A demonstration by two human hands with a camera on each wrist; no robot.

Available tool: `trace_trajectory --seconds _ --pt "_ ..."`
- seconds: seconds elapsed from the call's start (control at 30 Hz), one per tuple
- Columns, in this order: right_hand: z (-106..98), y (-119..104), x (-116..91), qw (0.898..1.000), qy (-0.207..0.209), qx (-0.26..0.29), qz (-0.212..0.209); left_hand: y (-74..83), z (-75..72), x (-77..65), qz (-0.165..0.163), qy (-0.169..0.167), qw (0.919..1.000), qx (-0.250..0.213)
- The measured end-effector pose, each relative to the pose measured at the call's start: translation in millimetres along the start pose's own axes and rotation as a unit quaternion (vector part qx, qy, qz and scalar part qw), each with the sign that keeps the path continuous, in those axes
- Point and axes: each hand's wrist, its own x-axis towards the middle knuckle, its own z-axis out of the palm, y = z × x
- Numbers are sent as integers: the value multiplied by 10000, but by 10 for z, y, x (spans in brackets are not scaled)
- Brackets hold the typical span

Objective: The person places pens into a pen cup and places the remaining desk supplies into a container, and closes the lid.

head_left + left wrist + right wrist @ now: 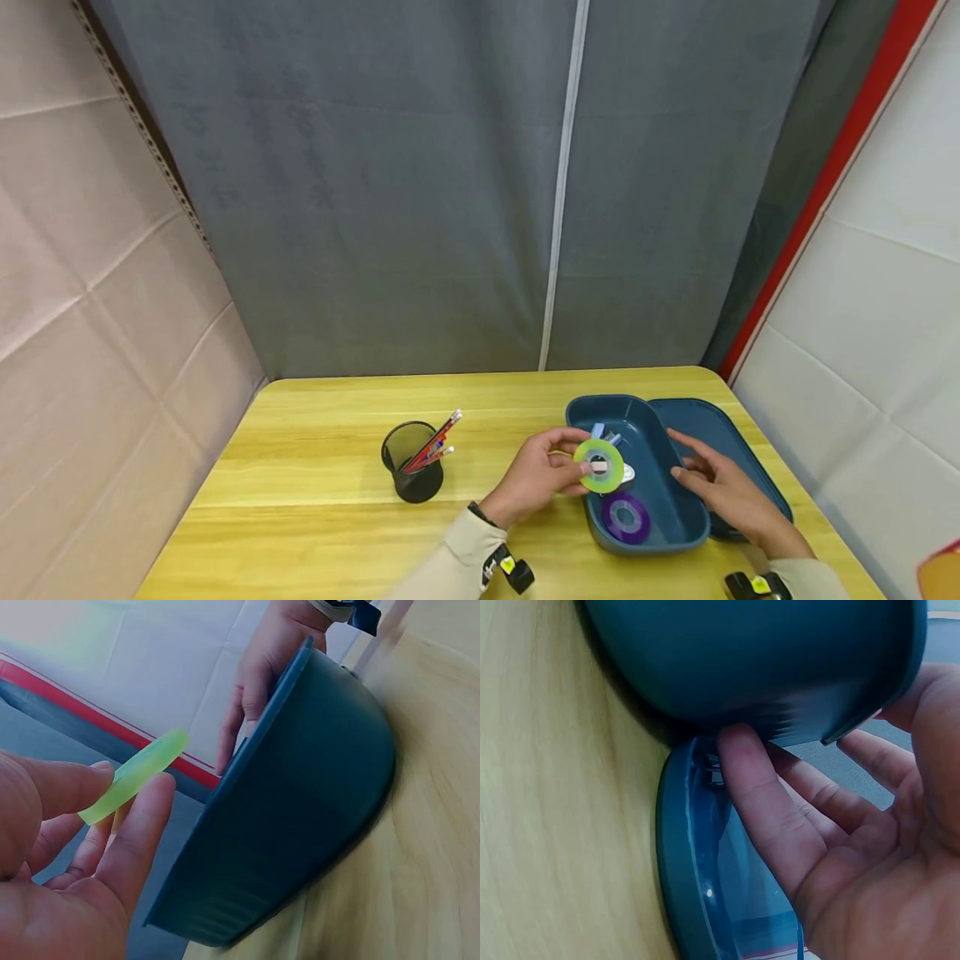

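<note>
My left hand [542, 463] pinches a yellow-green tape roll [612, 474] between thumb and fingers, over the left side of a dark blue plastic box [667, 533]. The left wrist view shows the tape roll [139, 776] edge-on, beside the box's outer wall [300, 795]. Inside the box lie a purple tape roll [626, 517], a small white item [628, 473] and light blue pieces, partly hidden by the left hand. My right hand [723, 492] holds the box's right wall, thumb over the rim and other fingers against the outside [754, 795].
A matching blue lid [750, 450] lies right of the box, partly under the right hand. To the left, a black mesh pen cup [417, 483] holds several red pencils [431, 450]. The wooden table [315, 467] meets a grey curtain [420, 250] at the back.
</note>
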Motion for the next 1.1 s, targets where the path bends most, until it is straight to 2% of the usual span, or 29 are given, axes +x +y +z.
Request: trace_trajectory --seconds 0.2,0.57,0.87,1.1 --pt "1 -1 1 10000 -29 40 -11 -65 73 67 86 41 9999 114" --pt "-8 2 8 10000 -39 -52 8 -86 185 134 -90 293 9992 263" --pt "-1 -14 6 10000 -3 10 -2 -58 238 131 126 -139 9997 124" --pt "5 -30 -15 9999 40 -98 -42 -29 232 92 212 -54 9995 221"
